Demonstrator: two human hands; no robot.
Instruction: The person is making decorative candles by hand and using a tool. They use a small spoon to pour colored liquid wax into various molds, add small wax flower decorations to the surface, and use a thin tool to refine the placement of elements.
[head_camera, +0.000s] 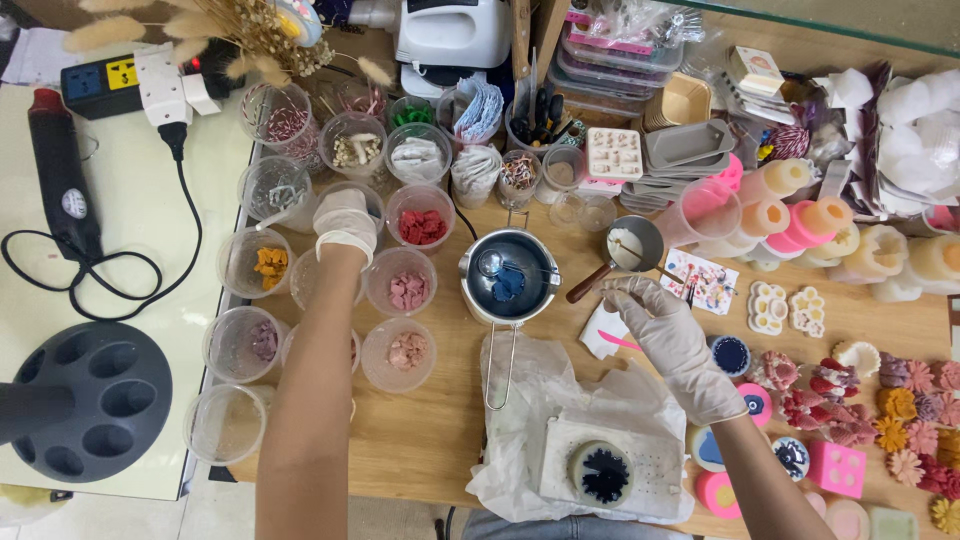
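Left: the left hand (345, 225), gloved in white, is extended away from the body over the cluster of clear plastic cups (405, 290). It rests at the rim of one cup just left of the cup of red wax pieces (422, 227); whether the fingers have closed on anything cannot be told. Centre: the steel melting pot (508, 277) holds dark blue wax, its wire handle pointing toward the person. Right: the right hand (668, 335), nearer the pot, is bent at the wrist with thumb and forefinger pinched on a thin stick (640, 257) that runs into the small saucepan (632, 245) beyond.
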